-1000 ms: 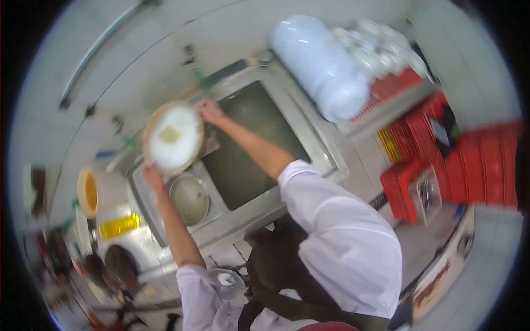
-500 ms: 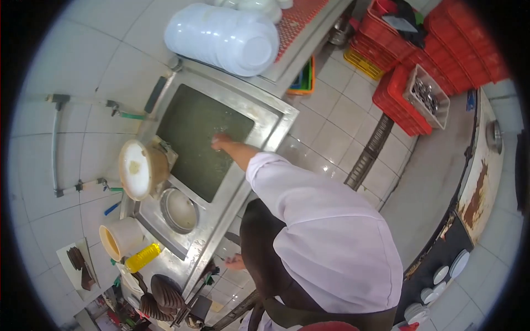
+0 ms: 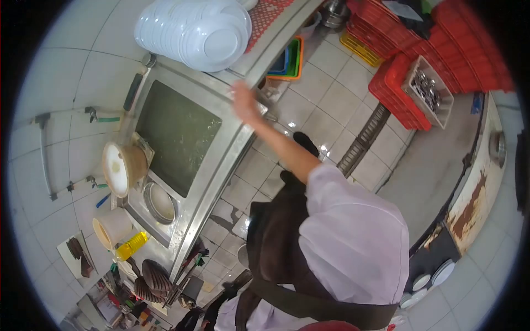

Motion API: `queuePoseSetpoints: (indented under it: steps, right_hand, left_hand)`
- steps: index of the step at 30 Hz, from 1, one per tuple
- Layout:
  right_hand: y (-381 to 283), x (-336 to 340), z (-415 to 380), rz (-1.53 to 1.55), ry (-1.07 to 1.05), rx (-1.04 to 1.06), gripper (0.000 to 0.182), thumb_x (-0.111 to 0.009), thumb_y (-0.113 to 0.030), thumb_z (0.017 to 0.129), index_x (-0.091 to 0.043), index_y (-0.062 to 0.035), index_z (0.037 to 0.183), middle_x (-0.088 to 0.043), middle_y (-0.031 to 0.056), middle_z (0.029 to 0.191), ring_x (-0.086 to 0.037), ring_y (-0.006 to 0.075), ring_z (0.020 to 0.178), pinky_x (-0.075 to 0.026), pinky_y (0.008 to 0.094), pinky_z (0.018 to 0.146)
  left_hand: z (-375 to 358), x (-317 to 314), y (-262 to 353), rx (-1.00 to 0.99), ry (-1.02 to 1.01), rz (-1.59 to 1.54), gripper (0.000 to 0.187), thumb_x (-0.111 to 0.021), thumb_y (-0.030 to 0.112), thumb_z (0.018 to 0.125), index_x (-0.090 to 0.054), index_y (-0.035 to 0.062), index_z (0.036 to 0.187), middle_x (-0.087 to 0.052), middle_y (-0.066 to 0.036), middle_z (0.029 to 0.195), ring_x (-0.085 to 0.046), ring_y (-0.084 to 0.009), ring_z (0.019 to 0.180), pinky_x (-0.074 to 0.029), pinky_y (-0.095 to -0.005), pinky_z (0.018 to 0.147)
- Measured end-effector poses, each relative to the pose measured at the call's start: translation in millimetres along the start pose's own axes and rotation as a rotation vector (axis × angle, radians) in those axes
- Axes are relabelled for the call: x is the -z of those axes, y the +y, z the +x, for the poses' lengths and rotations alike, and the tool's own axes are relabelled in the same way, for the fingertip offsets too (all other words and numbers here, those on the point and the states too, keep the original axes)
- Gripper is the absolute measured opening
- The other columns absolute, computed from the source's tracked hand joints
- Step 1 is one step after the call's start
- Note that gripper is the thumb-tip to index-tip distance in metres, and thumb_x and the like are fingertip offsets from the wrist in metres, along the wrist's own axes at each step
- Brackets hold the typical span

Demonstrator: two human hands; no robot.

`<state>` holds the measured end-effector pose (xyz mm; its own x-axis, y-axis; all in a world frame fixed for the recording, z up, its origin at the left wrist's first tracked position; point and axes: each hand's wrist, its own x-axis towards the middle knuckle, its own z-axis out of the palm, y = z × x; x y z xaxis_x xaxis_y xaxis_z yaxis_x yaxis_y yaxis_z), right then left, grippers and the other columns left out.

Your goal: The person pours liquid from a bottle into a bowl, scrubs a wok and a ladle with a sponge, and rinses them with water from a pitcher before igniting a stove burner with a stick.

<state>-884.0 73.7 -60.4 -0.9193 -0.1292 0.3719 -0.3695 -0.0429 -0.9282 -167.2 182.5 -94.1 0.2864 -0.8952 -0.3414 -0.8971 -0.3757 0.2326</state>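
My right hand [image 3: 244,103] is over the front corner of the metal sink counter [image 3: 190,220], on the side towards the stacked bowls. Motion smears its fingers, so I cannot make out their pose or anything in them. Close beyond it, a stack of white bowls [image 3: 218,47] lies tipped on its side. The sink basin [image 3: 176,138] beside the hand holds murky greenish water. My left hand is out of sight; only part of a white sleeve shows low in the view.
A tub with white foamy contents [image 3: 117,168] and a round metal pan [image 3: 159,203] stand by the basin. Beyond them are a cream bucket [image 3: 112,227] and a yellow liquid bottle [image 3: 131,245]. Red crates [image 3: 395,88] and a cutlery tray [image 3: 428,91] stand across the wet tiled floor [image 3: 331,88].
My right hand has left the basin and swung out over the counter edge near the bowls. The left hand, seen low before, has gone out of view. The camera view has shifted.
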Motion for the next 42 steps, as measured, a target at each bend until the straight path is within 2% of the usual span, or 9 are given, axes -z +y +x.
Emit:
queuePoseSetpoints:
  steps: [4, 6, 11, 13, 16, 17, 30, 37, 42]
  right_hand:
    - [128, 112, 42, -0.231, 0.230, -0.430, 0.008, -0.053, -0.004, 0.080, -0.057, -0.0036, 0.087, -0.060, 0.0122, 0.086, -0.059, 0.0209, 0.073, -0.047, 0.0326, 0.067]
    - [211, 107, 31, -0.644, -0.062, -0.447, 0.026, -0.050, -0.020, 0.083, -0.060, -0.0031, 0.100, -0.061, 0.0167, 0.100, -0.060, 0.0241, 0.085, -0.047, 0.0363, 0.075]
    - [348, 36, 5, -0.089, -0.508, -0.930, 0.040, -0.052, -0.036, 0.083, -0.058, -0.0044, 0.108, -0.061, 0.0158, 0.103, -0.055, 0.0324, 0.100, -0.043, 0.0434, 0.086]
    - [343, 16, 14, 0.192, -0.459, -1.134, 0.042, -0.052, -0.037, 0.083, -0.057, -0.0039, 0.108, -0.060, 0.0163, 0.103, -0.054, 0.0333, 0.100, -0.043, 0.0447, 0.087]
    - [328, -1, 27, 0.499, -0.331, -1.303, 0.044, -0.051, -0.038, 0.082, -0.056, -0.0032, 0.109, -0.059, 0.0171, 0.103, -0.054, 0.0346, 0.100, -0.042, 0.0468, 0.087]
    - [321, -4, 32, 0.569, -0.302, -1.319, 0.045, -0.051, -0.038, 0.082, -0.056, -0.0030, 0.109, -0.059, 0.0174, 0.103, -0.054, 0.0350, 0.099, -0.042, 0.0475, 0.088]
    - [184, 100, 93, 0.544, -0.394, -1.037, 0.057, -0.046, -0.044, 0.078, -0.047, 0.0030, 0.110, -0.054, 0.0204, 0.100, -0.053, 0.0388, 0.097, -0.043, 0.0558, 0.087]
    - [118, 179, 107, 0.799, -0.213, -1.571, 0.044, -0.048, -0.044, 0.077, -0.046, 0.0004, 0.080, -0.051, 0.0126, 0.072, -0.055, 0.0286, 0.076, -0.050, 0.0501, 0.075]
    - [91, 174, 80, 0.256, 0.056, -1.087, 0.039, -0.047, -0.041, 0.081, -0.047, -0.0029, 0.082, -0.049, 0.0127, 0.081, -0.052, 0.0265, 0.081, -0.046, 0.0497, 0.081]
  left_hand:
    - [2, -28, -2, -0.023, -0.023, -0.068, 0.023, -0.056, 0.022, 0.074, -0.060, 0.0033, 0.088, -0.062, -0.009, 0.071, -0.060, -0.0260, 0.064, -0.049, -0.0387, 0.063]
    - [1, -31, 0, -0.125, -0.111, -0.330, 0.022, -0.056, 0.016, 0.071, -0.060, 0.0033, 0.089, -0.063, -0.010, 0.074, -0.062, -0.0226, 0.068, -0.050, -0.0372, 0.063]
    - [-117, -12, 94, -0.055, -0.223, -0.134, 0.026, -0.052, 0.006, 0.068, -0.057, 0.0055, 0.094, -0.059, -0.007, 0.074, -0.056, -0.0158, 0.054, -0.043, -0.0298, 0.041]
    - [-156, -20, 62, 0.255, -0.280, -0.169, 0.026, -0.051, 0.007, 0.069, -0.056, 0.0053, 0.095, -0.059, -0.008, 0.073, -0.056, -0.0184, 0.054, -0.046, -0.0356, 0.043]
    - [-241, -36, -53, 0.808, -0.420, -1.398, 0.026, -0.054, 0.010, 0.076, -0.056, 0.0059, 0.103, -0.060, -0.009, 0.075, -0.059, -0.0224, 0.060, -0.051, -0.0400, 0.046]
    - [-258, -35, -7, 0.923, -0.283, -0.546, 0.022, -0.054, 0.010, 0.078, -0.057, 0.0048, 0.100, -0.060, -0.010, 0.075, -0.059, -0.0228, 0.059, -0.052, -0.0406, 0.046]
    - [-395, -137, 72, 0.932, -0.366, -0.536, 0.020, -0.053, 0.018, 0.075, -0.058, 0.0012, 0.084, -0.060, -0.012, 0.078, -0.062, -0.0257, 0.066, -0.051, -0.0432, 0.048]
    - [-378, -198, 94, 0.895, -0.294, -0.768, 0.026, -0.051, 0.016, 0.075, -0.061, 0.0032, 0.095, -0.061, -0.012, 0.083, -0.064, -0.0273, 0.073, -0.054, -0.0452, 0.054]
    - [-367, -189, 110, 1.046, -0.382, -0.907, 0.026, -0.053, 0.015, 0.072, -0.061, 0.0025, 0.094, -0.062, -0.011, 0.084, -0.065, -0.0261, 0.075, -0.055, -0.0446, 0.056]
